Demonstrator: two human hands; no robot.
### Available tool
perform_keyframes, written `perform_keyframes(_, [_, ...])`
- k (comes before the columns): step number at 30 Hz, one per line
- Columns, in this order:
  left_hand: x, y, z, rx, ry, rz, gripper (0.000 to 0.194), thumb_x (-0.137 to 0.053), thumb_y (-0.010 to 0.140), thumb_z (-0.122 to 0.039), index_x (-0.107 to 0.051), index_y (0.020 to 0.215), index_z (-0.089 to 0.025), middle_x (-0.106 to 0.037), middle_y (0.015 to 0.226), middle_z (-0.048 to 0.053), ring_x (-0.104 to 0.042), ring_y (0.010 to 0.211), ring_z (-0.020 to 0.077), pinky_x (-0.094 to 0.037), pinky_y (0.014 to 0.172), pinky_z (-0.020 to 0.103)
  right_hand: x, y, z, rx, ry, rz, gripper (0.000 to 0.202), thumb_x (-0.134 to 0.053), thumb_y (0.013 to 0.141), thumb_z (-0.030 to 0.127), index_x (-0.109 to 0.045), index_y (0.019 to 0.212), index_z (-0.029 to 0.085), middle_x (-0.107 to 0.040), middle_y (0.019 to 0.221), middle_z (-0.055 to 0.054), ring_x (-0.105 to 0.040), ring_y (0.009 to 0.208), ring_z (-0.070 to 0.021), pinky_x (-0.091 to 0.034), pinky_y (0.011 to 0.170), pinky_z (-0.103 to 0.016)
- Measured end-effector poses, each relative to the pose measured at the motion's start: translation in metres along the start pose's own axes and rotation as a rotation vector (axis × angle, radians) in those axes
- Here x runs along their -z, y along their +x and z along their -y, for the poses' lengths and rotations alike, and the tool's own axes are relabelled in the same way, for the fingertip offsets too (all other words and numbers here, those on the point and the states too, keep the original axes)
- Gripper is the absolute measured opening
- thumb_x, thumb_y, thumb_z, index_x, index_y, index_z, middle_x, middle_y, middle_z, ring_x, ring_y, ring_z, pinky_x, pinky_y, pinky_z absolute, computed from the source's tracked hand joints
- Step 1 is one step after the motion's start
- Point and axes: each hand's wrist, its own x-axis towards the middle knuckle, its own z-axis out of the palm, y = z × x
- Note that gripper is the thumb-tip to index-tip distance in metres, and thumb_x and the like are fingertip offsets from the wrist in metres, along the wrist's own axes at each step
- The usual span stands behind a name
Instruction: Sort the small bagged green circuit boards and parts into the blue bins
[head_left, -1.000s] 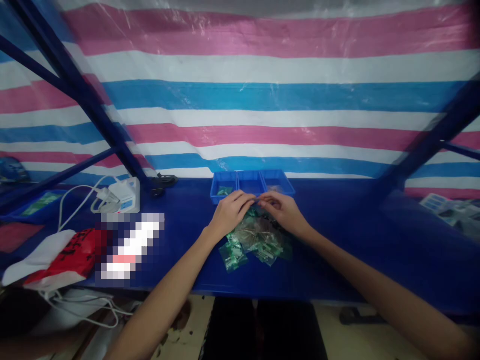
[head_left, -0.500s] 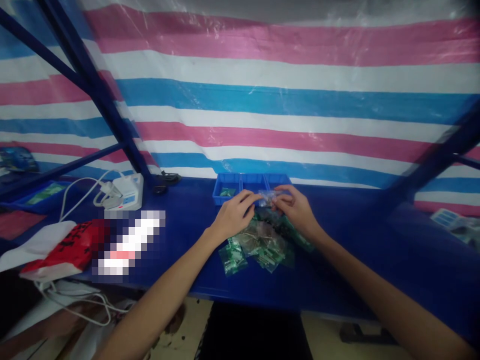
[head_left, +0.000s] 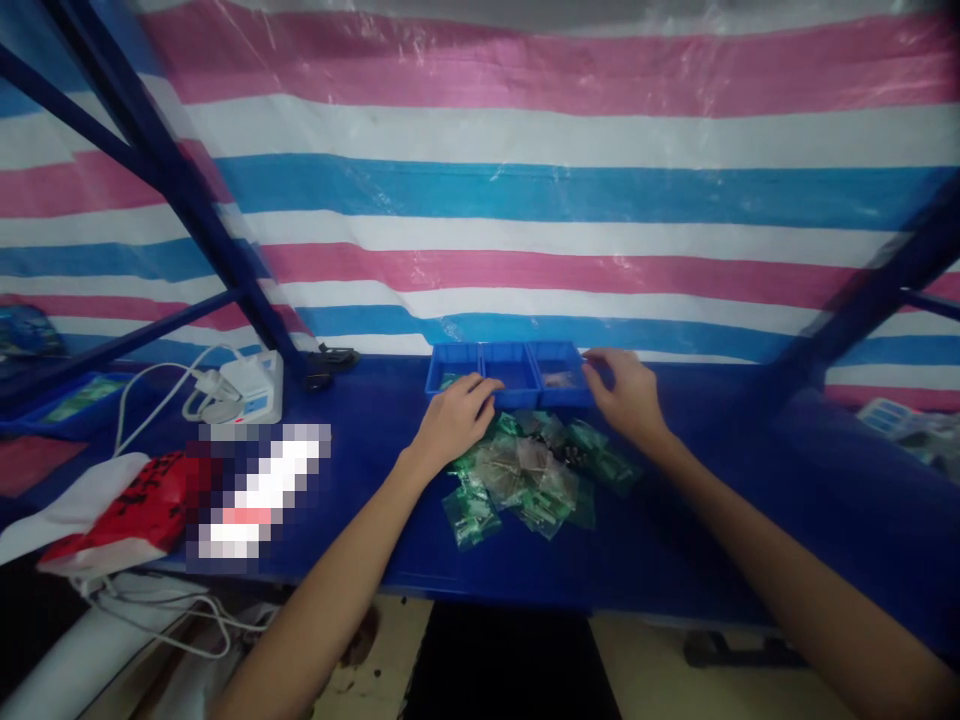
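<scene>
My left hand [head_left: 459,418] rests over the front edge of the left blue bin [head_left: 454,353], fingers loosely bent and a little apart, with nothing visible in them. Beside the right wall of the right blue bin [head_left: 555,354] is my right hand [head_left: 628,396], thumb and forefinger apart and nothing seen between them. A small clear plastic bag [head_left: 559,380] lies inside that bin. Partly covered by my left hand, a green packet [head_left: 448,381] sits in the left bin. In front of the bins and between my forearms spreads a pile of clear and green packets [head_left: 525,475].
The bins stand at the back of the blue table [head_left: 675,560], before a striped plastic sheet [head_left: 570,190]. To the left are a white power strip [head_left: 259,385] with cables, a red bag [head_left: 161,505] and a blue tray [head_left: 82,405]. Blue frame posts [head_left: 202,240] rise at the sides.
The small clear bag that was between both hands now lies in the right bin. My right hand has let go and moved right; my left hand has shifted slightly left.
</scene>
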Motion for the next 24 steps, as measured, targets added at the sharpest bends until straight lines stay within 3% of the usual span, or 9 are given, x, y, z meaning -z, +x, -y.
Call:
perform_keyframes(3, [0.002, -0.001, 0.004, -0.02, 0.003, 0.084, 0.027, -0.044, 0.101, -0.019, -0.063, 0.121, -0.02, -0.067, 0.104, 0.006, -0.066, 0.092, 0.0192, -0.053, 0.076, 0.031, 0.006, -0.003, 0.018, 0.064, 0.09, 0.125, 0.019, -0.054, 0.095, 0.027, -0.069, 0.102, 0.019, -0.074, 0.088, -0.007, -0.066, 0.076, -0.022, -0.052, 0.074, -0.035])
perform_keyframes(8, [0.002, -0.002, 0.008, -0.034, -0.005, 0.239, 0.025, -0.048, 0.098, -0.02, -0.066, 0.115, -0.021, -0.071, 0.098, 0.005, -0.068, 0.089, 0.021, -0.052, 0.076, 0.033, -0.005, -0.016, 0.041, 0.322, 0.167, 0.394, 0.02, -0.052, 0.097, 0.026, -0.069, 0.104, 0.019, -0.074, 0.1, -0.009, -0.065, 0.096, -0.0258, -0.051, 0.084, -0.04])
perform_keyframes(12, [-0.003, -0.003, 0.008, 0.002, 0.0, 0.281, 0.024, -0.052, 0.096, -0.023, -0.068, 0.113, -0.021, -0.072, 0.089, 0.006, -0.069, 0.083, 0.0234, -0.053, 0.07, 0.034, -0.013, -0.022, 0.044, 0.382, 0.189, 0.53, 0.022, -0.05, 0.1, 0.029, -0.071, 0.104, 0.021, -0.074, 0.099, -0.009, -0.064, 0.097, -0.0272, -0.048, 0.089, -0.045])
perform_keyframes(19, [-0.013, -0.005, 0.009, 0.047, -0.2, 0.241, 0.026, -0.058, 0.09, -0.015, -0.069, 0.112, -0.023, -0.073, 0.094, 0.006, -0.07, 0.086, 0.0225, -0.053, 0.073, 0.033, -0.014, -0.025, 0.044, 0.295, 0.26, 0.572, 0.024, -0.052, 0.099, 0.031, -0.074, 0.102, 0.022, -0.074, 0.095, -0.009, -0.066, 0.091, -0.0265, -0.05, 0.083, -0.043])
perform_keyframes(24, [-0.016, -0.002, 0.005, 0.198, -0.439, 0.204, 0.02, -0.059, 0.084, -0.008, -0.069, 0.097, -0.02, -0.071, 0.081, 0.0, -0.067, 0.075, 0.0164, -0.05, 0.068, 0.028, -0.014, -0.026, 0.046, 0.311, 0.225, 0.575, 0.024, -0.051, 0.099, 0.03, -0.074, 0.101, 0.022, -0.074, 0.095, -0.01, -0.066, 0.09, -0.0259, -0.051, 0.082, -0.042])
